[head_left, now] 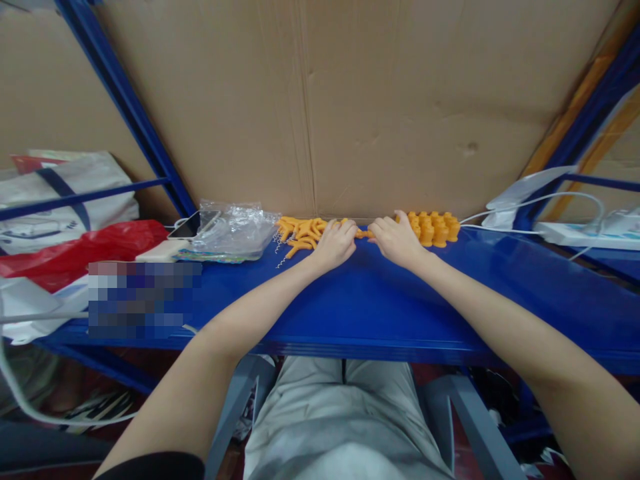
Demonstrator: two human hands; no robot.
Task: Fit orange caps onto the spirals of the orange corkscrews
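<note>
Creased cardboard (375, 100) walls off twelve o'clock behind my smooth blue table (360, 300). At ten sit a cloth bag (107, 180) and a crinkled red bag (100, 245); at eleven, shiny clear bags (240, 233). Knobbly orange blocks (443, 229) stand at one, beside my right hand (397, 243). Branching orange pieces (304, 231) lie between eleven and twelve, beside my left hand (337, 247). At twelve, between my curled fingers, shows a small orange part (363, 234); I can't tell whether either hand pinches it.

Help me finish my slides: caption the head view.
Left hand at branching orange pieces, right hand beside clustered orange blocks, over a blue table before cardboard.
</note>
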